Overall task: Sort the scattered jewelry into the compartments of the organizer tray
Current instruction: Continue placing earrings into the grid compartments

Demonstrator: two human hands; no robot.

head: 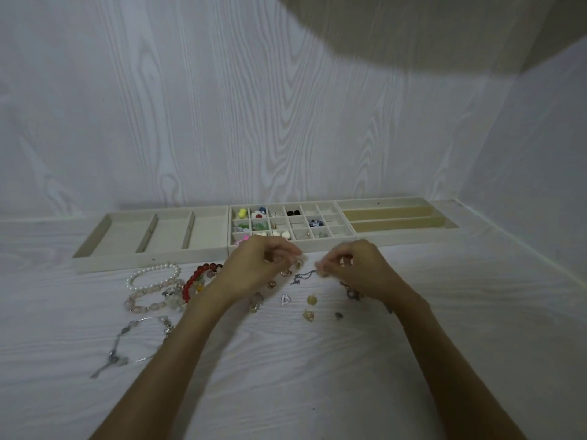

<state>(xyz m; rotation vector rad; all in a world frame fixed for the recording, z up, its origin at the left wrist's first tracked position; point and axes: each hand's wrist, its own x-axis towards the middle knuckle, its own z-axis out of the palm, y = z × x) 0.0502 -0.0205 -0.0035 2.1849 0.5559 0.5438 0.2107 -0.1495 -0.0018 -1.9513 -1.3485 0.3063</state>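
Both forearms reach forward, bare, converging toward the middle. Left hand (257, 265) has its fingers curled in, tips pinched together. Right hand (355, 268) does the same, fingers (327, 270) bunched. The two hands sit near each other, not touching.

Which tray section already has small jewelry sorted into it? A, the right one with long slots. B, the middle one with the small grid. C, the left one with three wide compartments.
B: the middle grid tray holds colourful small pieces in several cells, while the left tray and the right tray show bare compartments.
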